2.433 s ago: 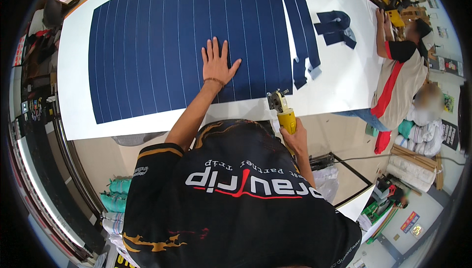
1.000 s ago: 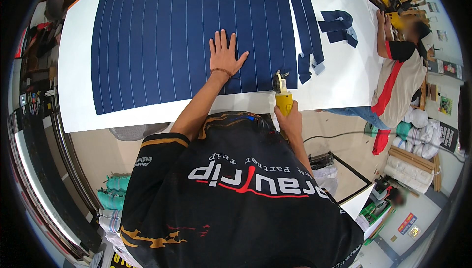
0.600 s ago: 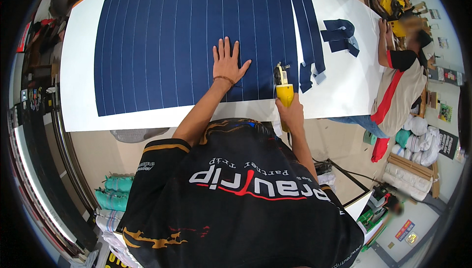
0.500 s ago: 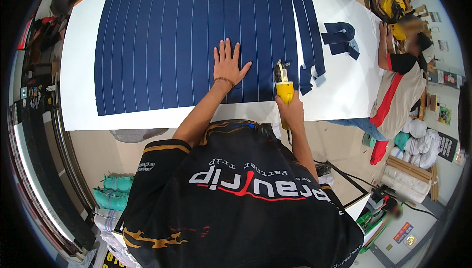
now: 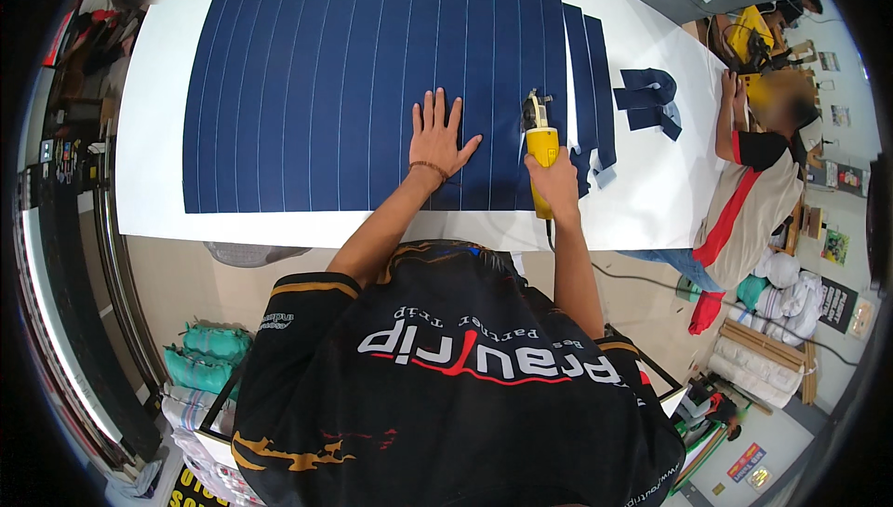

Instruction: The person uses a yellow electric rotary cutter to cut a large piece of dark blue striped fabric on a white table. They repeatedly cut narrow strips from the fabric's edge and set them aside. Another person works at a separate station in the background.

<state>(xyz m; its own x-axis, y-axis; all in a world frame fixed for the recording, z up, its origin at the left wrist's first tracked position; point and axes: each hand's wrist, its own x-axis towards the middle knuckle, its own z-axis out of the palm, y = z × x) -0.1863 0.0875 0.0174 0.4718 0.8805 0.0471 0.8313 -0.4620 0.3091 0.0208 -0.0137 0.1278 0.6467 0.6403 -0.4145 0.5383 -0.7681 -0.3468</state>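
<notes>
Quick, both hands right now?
Left hand: open, palm down on the navy fabric.
Right hand: closed, holding the yellow power tool.

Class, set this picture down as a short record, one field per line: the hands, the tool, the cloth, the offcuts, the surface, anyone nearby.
Left hand: left hand flat, fingers spread, on dark-blue cloth sheet with thin pale lines
Right hand: right hand gripping yellow handheld power cutter with metal head
Tool position: head over the cloth, near its right edge
Cloth lines: running away from the person
Offcuts: narrow dark-blue cloth strips right of the sheet; curved dark-blue piece farther right
Surface: large white table
Nearby: person in beige, red and black shirt, at the table's right end
</notes>
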